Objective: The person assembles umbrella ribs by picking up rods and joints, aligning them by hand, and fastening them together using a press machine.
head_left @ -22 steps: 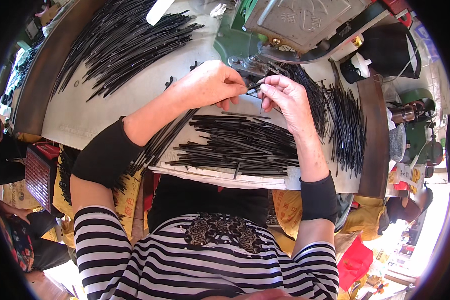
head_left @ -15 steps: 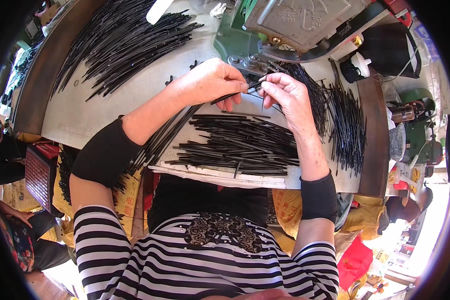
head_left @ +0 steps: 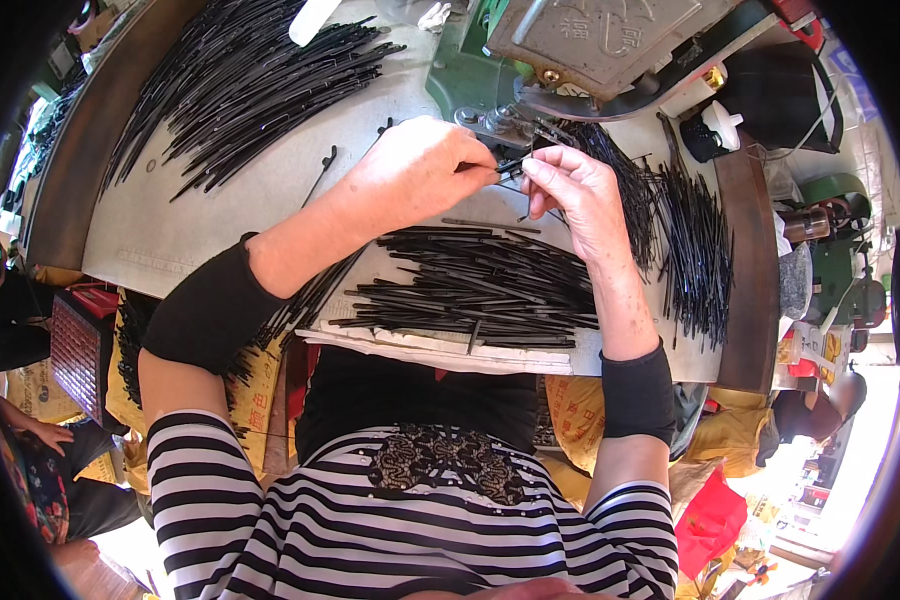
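Your left hand (head_left: 420, 165) and your right hand (head_left: 575, 190) both seem to pinch a thin black piece (head_left: 510, 168), at one o'clock in the view. The green machine (head_left: 460, 85) stands near, at eleven o'clock from it. If your pinch loosens, the piece could slip to the black strips (head_left: 480, 285) at six o'clock on the surface (head_left: 170, 230); drifting toward twelve, your hands could knock the machine.

On your right you have a black-and-white container (head_left: 708, 135) near a larger black holder (head_left: 778, 95), with green machinery (head_left: 836, 255) farther out. Bright red material (head_left: 710, 525) shows lower down. Toward your lower left there's another person (head_left: 75, 490).
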`<move>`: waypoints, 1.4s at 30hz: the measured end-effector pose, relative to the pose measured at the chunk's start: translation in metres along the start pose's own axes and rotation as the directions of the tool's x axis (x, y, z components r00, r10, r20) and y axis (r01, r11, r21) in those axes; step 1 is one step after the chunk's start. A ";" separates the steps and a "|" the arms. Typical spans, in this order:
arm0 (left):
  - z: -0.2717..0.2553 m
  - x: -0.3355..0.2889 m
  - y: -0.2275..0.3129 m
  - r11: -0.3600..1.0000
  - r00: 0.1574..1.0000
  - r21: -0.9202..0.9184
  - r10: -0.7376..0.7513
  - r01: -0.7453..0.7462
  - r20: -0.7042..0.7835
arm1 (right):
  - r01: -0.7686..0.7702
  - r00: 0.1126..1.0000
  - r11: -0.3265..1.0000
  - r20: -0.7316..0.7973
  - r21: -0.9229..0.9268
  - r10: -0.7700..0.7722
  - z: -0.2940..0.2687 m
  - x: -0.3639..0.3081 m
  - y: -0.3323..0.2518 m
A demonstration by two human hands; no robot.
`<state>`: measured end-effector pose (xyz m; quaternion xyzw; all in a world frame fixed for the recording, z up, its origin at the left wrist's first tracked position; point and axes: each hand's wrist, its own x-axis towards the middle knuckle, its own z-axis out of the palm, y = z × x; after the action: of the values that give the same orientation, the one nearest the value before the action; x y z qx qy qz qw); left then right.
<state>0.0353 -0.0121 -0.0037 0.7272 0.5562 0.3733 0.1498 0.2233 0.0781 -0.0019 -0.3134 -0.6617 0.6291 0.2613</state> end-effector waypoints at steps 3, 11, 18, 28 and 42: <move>0.002 -0.002 0.002 0.998 0.999 0.058 0.016 -0.014 -0.036 | -0.017 1.000 1.000 -0.010 -0.005 0.017 0.000 0.000 0.002; -0.006 0.004 -0.007 0.646 0.876 -0.594 -0.305 0.479 0.375 | -0.023 1.000 0.996 0.017 0.088 0.022 -0.001 0.001 0.003; 0.000 0.002 0.002 0.978 0.981 -0.069 -0.195 0.196 0.015 | -0.054 0.999 0.998 0.005 0.015 0.054 -0.003 0.000 0.002; -0.008 0.004 -0.003 0.975 0.971 -0.132 -0.155 0.180 0.182 | -0.059 0.996 0.998 0.063 -0.029 0.061 -0.001 -0.001 0.000; -0.011 0.006 -0.006 0.822 0.865 -0.359 -0.288 0.443 0.410 | -0.075 0.984 0.996 0.158 -0.057 0.083 -0.004 -0.001 0.000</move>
<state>0.0236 -0.0067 0.0018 0.6046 0.5534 0.3227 0.4735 0.2271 0.0796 -0.0016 -0.2941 -0.6833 0.6452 0.1741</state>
